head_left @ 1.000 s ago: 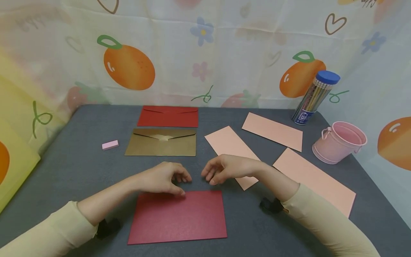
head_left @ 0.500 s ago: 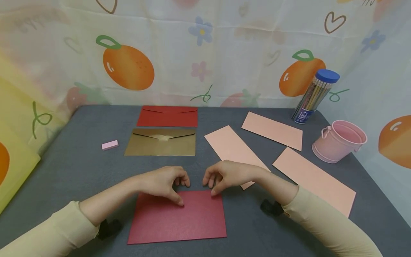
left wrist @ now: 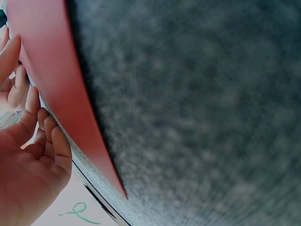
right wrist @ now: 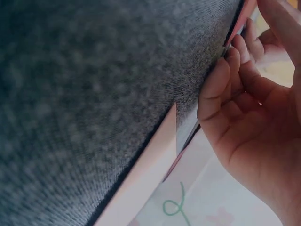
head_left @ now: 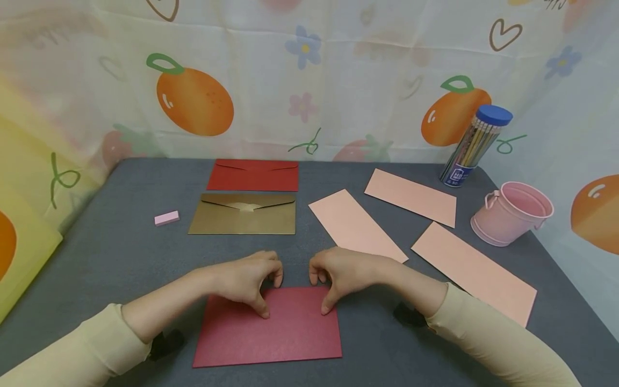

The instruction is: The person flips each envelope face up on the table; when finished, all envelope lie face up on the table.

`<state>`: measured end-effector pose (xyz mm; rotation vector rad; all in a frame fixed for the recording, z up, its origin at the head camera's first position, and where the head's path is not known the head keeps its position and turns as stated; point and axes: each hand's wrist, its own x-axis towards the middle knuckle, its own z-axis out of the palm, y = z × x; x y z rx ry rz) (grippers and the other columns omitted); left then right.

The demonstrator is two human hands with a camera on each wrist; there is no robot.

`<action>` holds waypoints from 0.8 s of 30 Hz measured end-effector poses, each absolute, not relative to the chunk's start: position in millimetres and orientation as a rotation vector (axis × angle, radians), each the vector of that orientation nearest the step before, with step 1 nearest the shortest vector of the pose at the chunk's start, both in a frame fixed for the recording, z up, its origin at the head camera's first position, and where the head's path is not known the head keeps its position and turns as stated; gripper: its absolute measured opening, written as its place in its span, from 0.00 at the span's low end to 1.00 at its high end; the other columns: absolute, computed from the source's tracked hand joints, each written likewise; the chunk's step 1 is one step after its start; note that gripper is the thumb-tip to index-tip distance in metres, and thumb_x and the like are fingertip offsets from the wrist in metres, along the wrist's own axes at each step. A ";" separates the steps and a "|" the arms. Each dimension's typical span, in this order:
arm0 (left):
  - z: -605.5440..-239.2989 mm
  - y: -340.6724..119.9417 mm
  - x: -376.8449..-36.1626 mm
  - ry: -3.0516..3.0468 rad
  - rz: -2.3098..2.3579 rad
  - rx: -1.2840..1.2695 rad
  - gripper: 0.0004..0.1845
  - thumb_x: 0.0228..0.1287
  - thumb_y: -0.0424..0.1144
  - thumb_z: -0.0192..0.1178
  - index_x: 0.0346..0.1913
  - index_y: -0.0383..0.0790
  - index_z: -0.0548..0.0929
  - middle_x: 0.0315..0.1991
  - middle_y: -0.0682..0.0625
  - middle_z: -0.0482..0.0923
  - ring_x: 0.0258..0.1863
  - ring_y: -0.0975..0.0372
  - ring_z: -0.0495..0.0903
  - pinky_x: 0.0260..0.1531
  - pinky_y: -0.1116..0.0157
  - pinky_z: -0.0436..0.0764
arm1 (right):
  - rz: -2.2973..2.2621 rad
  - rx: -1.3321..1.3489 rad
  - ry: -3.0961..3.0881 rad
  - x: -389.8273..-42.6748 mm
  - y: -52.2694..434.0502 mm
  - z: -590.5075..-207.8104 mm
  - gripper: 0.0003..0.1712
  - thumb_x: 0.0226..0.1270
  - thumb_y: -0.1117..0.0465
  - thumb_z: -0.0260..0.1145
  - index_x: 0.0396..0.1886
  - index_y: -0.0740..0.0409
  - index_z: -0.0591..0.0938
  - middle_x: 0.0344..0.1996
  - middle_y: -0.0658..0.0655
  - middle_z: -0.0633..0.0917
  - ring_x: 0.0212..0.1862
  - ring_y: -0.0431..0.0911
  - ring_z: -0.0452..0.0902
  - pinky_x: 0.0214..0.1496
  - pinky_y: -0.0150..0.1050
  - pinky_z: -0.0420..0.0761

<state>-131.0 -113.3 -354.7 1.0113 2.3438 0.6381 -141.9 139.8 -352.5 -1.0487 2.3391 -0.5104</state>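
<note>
A dark red, envelope-like rectangle [head_left: 271,336] lies flat on the dark table, its plain side up. My left hand [head_left: 245,278] bends over its far edge near the middle, thumb on the top face and curled fingertips right at the edge. At the far right corner, my right hand [head_left: 345,271] takes the same hold, thumb on the face near the right side. In the left wrist view the red rectangle [left wrist: 66,80] runs past the hand's fingertips. The right wrist view shows only a strip of it beyond the hand.
Behind the hands lie a gold envelope [head_left: 242,223] and a red envelope [head_left: 251,180]. A pink eraser-like block [head_left: 166,217] is at left. Several pale pink rectangles [head_left: 411,199] lie at right, near a pink bucket [head_left: 498,223] and a tub of pencils [head_left: 474,145].
Both hands have come down and toward the person, onto the dark red rectangle's far edge. Their fingers have curled more and both thumbs have moved onto its face.
</note>
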 end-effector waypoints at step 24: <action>-351.7 -121.8 -140.5 2.285 0.761 0.984 0.17 0.47 0.43 0.77 0.29 0.45 0.76 0.27 0.57 0.73 0.26 0.69 0.71 0.27 0.73 0.72 | -0.916 -0.801 1.956 -153.6 155.7 -350.9 0.08 0.63 0.67 0.69 0.39 0.60 0.78 0.26 0.54 0.87 0.26 0.43 0.85 0.33 0.38 0.88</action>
